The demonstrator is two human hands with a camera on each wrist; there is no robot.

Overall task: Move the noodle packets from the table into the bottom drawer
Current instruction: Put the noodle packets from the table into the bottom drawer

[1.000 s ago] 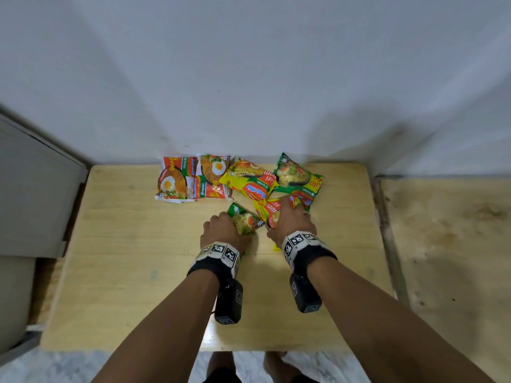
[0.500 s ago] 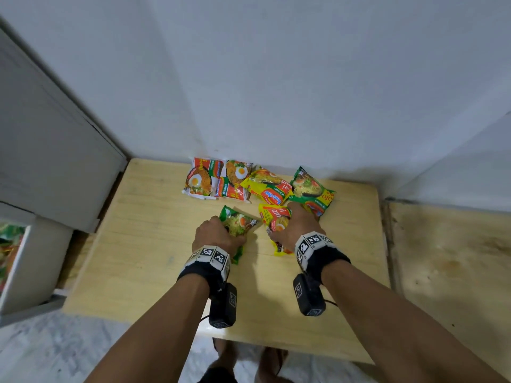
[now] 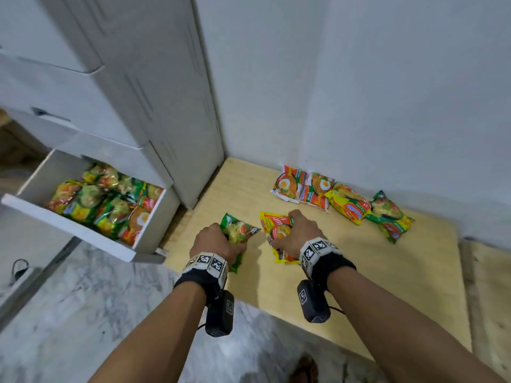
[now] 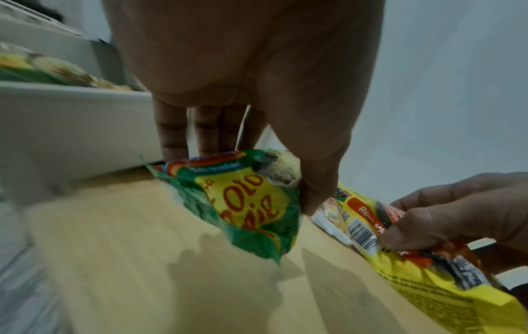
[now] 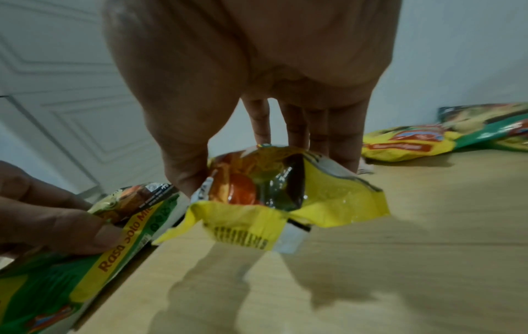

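My left hand (image 3: 215,241) grips a green noodle packet (image 3: 238,230) lifted a little off the wooden table (image 3: 373,272); the left wrist view shows fingers and thumb pinching the green packet (image 4: 251,201). My right hand (image 3: 298,233) grips a yellow noodle packet (image 3: 276,230), held just above the table in the right wrist view as a yellow packet (image 5: 285,194). Several more packets (image 3: 343,201) lie along the wall at the table's back. The bottom drawer (image 3: 69,225) stands pulled out at the left, holding several packets.
A white drawer cabinet (image 3: 124,92) rises left of the table, its upper drawers closed. White walls (image 3: 387,92) close off the back and right. A marble-patterned floor (image 3: 83,313) lies between me and the drawer. A second wooden surface (image 3: 489,286) adjoins the table's right edge.
Both hands have lifted their packets off the table and drawn them toward the left front. The head view has swung left, bringing the pulled-out drawer into sight.
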